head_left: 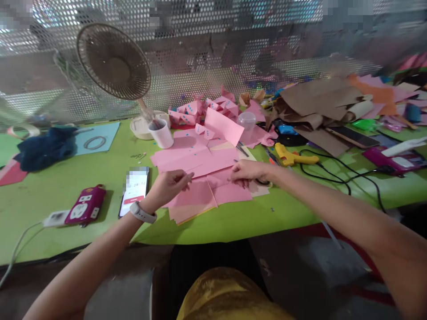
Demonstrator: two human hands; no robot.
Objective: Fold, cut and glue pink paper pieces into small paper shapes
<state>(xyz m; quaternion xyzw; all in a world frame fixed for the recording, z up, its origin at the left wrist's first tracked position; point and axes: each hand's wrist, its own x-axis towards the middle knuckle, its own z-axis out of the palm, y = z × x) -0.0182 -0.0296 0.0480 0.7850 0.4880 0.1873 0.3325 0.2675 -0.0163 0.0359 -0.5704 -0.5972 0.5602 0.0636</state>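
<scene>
A pink paper sheet [213,161] lies over other pink sheets on the green table, its near edge running between my hands. At the left end of that edge is my left hand [171,184], fingers curled and thumb stretched toward the paper. My right hand [246,172] is at the other end, its fingers bent down and pinched at the sheet; its fingertips partly hide the edge. More pink paper [191,200] lies beneath, with a yellow-edged sheet at the bottom. A dark loop, perhaps a scissors handle [263,182], shows beside my right wrist.
A phone [135,191] and a purple power socket [86,204] lie left. Behind are a white cup [161,133], a fan [115,62] and folded pink pieces with blue dots [190,109]. A yellow glue gun [293,156], its cable and brown paper [313,102] are right.
</scene>
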